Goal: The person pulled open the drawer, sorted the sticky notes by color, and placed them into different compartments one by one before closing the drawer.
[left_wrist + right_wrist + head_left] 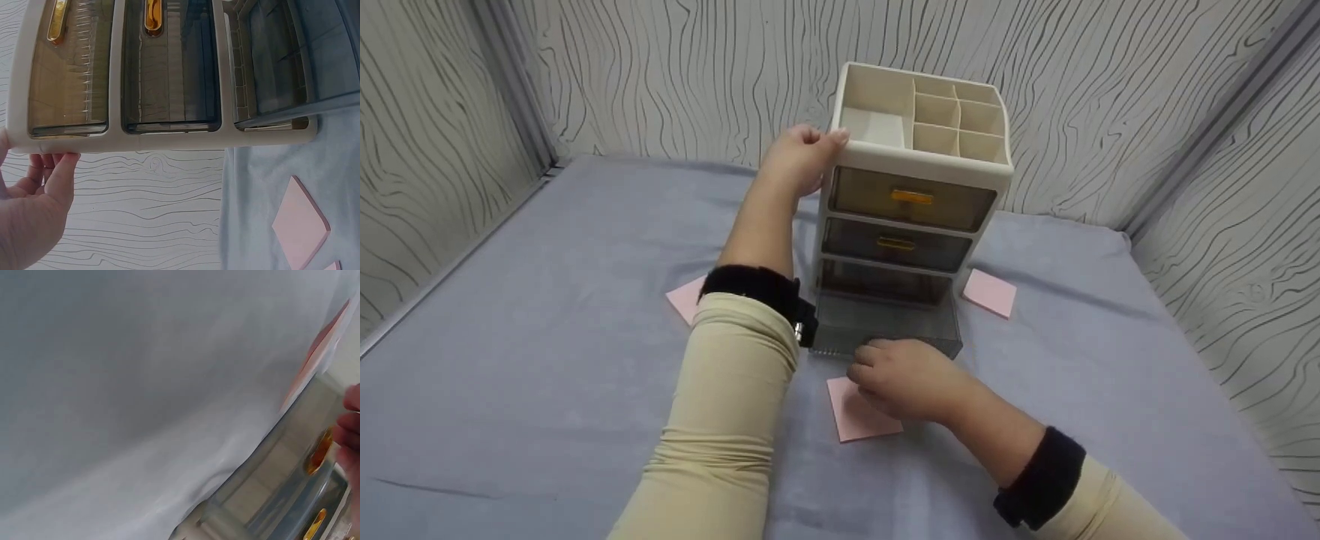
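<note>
A cream drawer organizer (921,161) stands upright with tinted see-through drawers, its bottom drawer (889,319) pulled out. My left hand (802,157) holds its upper left corner, thumb at the top rim and fingers against the side wall. In the left wrist view, that hand (42,208) has its fingertips touching the side. My right hand (911,379) is at the open drawer's front, with fingers bent. In the right wrist view, the fingers (350,422) come close to the orange drawer handle (319,451); I cannot tell whether they grip it.
A pink square pad (862,416) lies below my right hand. Another pink pad (990,292) is right of the organizer, and a third pink pad (684,300) is partly hidden by my left forearm. Grey-blue cloth (547,360) covers the table; wood-grain patterned walls (660,75) stand behind.
</note>
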Tool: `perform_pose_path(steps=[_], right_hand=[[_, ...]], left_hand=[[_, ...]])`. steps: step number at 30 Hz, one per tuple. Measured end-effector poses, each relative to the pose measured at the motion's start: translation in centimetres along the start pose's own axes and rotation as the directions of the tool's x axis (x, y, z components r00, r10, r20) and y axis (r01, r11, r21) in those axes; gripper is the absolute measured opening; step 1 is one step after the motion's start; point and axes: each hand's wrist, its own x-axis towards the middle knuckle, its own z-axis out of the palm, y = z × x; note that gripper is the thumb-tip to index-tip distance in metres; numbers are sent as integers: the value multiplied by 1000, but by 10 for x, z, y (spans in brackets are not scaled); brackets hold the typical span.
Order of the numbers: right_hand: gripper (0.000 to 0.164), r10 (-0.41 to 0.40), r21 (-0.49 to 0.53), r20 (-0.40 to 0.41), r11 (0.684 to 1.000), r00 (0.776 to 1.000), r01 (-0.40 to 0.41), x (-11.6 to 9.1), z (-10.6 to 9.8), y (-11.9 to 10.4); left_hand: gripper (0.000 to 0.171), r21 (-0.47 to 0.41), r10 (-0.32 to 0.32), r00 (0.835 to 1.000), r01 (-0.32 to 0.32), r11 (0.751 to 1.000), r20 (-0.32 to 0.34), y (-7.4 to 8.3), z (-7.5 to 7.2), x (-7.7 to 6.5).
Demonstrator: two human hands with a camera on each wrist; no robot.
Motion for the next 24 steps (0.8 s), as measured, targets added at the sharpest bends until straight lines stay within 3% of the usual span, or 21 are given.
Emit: perform_pose_path(steps=[6,12,16,24], right_hand=[[22,56,186,141,979,988,-82,6,2,-8],[35,107,271,226,948,968,-168,6,5,-12],[38,112,287,228,941,967,-177,6,5,-13],[39,66,236,163,966,984,-104,9,3,-15]], left_hand=[[37,-18,-7,1000,7,1000,-2,0,0,1],[36,-34,13,1000,-13,999,13,-1,0,0],[36,-15,16,1000,-16,1000,18,0,0,0],[37,6,7,1000,-7,1000,7,-1,0,1]])
